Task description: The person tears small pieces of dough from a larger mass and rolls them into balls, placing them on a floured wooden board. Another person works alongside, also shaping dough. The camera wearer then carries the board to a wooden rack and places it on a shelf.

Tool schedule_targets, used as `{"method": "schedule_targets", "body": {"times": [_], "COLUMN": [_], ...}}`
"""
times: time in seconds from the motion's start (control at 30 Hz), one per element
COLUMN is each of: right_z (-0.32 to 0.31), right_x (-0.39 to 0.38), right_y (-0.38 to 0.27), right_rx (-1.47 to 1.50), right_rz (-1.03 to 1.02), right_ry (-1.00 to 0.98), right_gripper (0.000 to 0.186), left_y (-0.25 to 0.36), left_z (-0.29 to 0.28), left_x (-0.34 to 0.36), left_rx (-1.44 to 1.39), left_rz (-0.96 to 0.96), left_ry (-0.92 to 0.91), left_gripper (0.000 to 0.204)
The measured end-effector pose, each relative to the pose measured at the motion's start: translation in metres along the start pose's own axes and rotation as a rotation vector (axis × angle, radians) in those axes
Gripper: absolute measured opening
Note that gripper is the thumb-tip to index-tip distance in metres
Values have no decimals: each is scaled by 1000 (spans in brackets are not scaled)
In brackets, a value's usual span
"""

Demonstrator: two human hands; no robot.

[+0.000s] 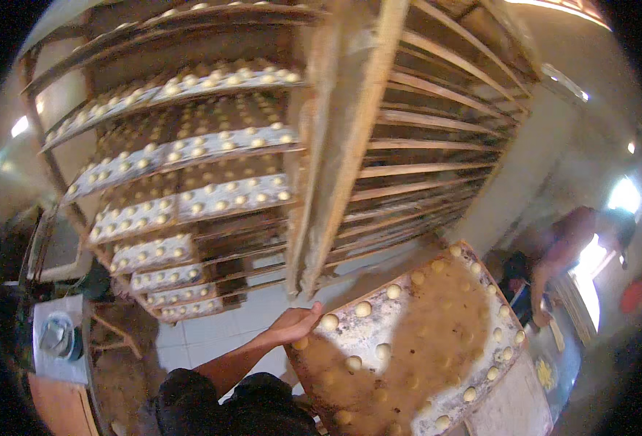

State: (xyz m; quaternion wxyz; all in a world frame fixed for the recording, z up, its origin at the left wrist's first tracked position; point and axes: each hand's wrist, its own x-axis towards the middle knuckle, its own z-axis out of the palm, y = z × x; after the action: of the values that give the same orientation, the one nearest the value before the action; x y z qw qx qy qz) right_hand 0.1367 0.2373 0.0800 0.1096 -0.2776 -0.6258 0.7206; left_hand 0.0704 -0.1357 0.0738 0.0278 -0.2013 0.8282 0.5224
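A floury wooden tray point(437, 320) set with round, pale dough balls point(363, 309) tilts across the lower right in front of me. My left hand point(297, 325) is closed on its left edge near the far corner, thumb uppermost, fingers partly hidden by the board. Shadow covers much of the tray, and the dough balls there are dim. My right hand does not show.
Ahead stands a wooden rack point(350, 160); its left bay holds several trays of dough balls point(226, 142), its right bay shows bare slats point(430, 145). At right, another person point(554, 269) reaches over a bluish table point(564, 356). A small table point(43, 363) with a bowl stands left.
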Motion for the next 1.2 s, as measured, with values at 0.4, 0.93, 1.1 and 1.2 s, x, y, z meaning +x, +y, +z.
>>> {"method": "schedule_targets", "body": {"times": [0.4,0.93,1.1,1.2], "right_z": [16,300,419,445], "right_x": [-112,41,69,105], "right_y": [133,219,187,180], "right_rx": [-187,-538,-429,-446], "right_rz": [80,-123,7,237], "right_ry": [-242,-1104,-1283,-1279], "right_gripper": [57,68,68,74], "left_y": [-249,-316,-316,-291], "left_z": [-102,-101,-99,-116], "left_x": [-258,-238,-136,-89], "left_rx": [-264,-604,-524,-621], "left_rz": [-356,-539,-511,-580], "left_ry": [480,1051,1102,1060], "left_gripper": [82,80,84,84]}}
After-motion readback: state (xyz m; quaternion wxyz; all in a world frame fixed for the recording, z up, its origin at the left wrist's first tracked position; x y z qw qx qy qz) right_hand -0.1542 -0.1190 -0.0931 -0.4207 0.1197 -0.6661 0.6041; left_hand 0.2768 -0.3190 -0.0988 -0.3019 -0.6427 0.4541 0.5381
